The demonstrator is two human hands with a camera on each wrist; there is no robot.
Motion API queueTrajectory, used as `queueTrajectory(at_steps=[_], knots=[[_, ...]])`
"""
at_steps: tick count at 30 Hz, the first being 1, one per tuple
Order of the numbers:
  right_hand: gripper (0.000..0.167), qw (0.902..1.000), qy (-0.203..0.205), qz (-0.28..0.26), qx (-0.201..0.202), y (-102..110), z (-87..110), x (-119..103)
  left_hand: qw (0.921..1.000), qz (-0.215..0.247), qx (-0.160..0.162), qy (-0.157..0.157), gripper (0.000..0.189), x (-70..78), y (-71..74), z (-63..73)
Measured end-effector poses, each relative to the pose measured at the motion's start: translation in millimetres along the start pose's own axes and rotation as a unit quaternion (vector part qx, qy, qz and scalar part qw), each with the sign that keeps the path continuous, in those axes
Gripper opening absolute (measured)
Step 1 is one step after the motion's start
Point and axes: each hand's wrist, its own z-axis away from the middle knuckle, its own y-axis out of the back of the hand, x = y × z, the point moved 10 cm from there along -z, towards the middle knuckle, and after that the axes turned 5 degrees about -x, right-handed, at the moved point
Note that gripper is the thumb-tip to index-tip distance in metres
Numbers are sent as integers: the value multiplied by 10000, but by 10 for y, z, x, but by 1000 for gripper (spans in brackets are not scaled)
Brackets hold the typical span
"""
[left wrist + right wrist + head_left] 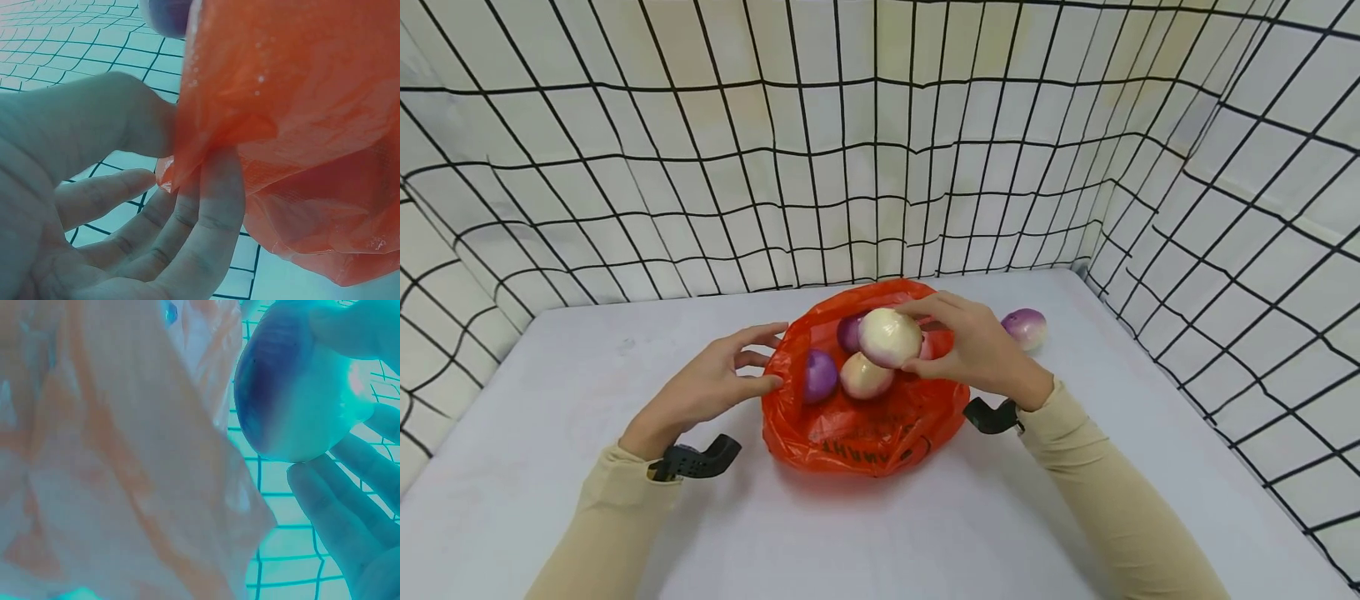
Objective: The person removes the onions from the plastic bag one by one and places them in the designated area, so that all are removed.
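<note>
Onion (891, 337) up at 1 o'clock over the mouth of the red plastic bag (792, 437), as the head view has it; glossy, round, mostly creamy white, faint purple tinge low down. Right wrist view, heavily tinted: dark purple patch on its 9 o'clock side, pale rest, bright glare at 3 o'clock. Right hand (977, 350), at the bag's 2 o'clock, grasps that onion, thumb one side, fingers the other. Whether it touches the onions beneath, cannot tell. Left hand (715, 379), 9 o'clock, pinches the bag's rim, thumb against fingers with film between. Bag is thin, shiny, crinkled, gaping open, dark print (865, 450) at 6 o'clock, not legible. Inside: deep purple onion (821, 375) at 9 o'clock, pale yellowish onion (865, 379) near centre, another purple onion (848, 335) at 11, partly hidden, plus a pinkish bit at 2, mostly behind the right hand. Outside, loose purple-and-white onion (1024, 328) on the white table (587, 375), between 2 and 3 o'clock, beyond the right hand. Black netting (876, 150) at 12. Beige sleeves (613, 517), black wrist devices (700, 460).
</note>
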Motion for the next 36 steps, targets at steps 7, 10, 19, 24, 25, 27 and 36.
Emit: queueTrajectory(at_steps=[7, 10, 19, 24, 25, 27, 36], knots=[[57, 9999, -35, -41, 119, 156, 90, 75, 10000, -72, 11, 48, 70, -4, 6, -7], [57, 9998, -93, -46, 150, 221, 137, 110, 9999, -57, -10, 84, 71, -8, 0, -6], [60, 9977, -331, 407, 420, 421, 298, 246, 9999, -87, -12, 70, 70, -7, -1, -10], [59, 9964, -442, 506, 524, 507, 388, 333, 9999, -81, -13, 66, 71, -5, 3, -14], [60, 9962, -470, 484, 541, 522, 405, 354, 9999, -78, -15, 62, 71, -4, 3, -15], [62, 9961, -521, 399, 585, 553, 443, 393, 9999, -73, -20, 66, 71, -4, 3, -16], [63, 9940, -591, 463, 796, 679, 625, 530, 9999, -50, -48, 116, 72, -20, -19, -30]])
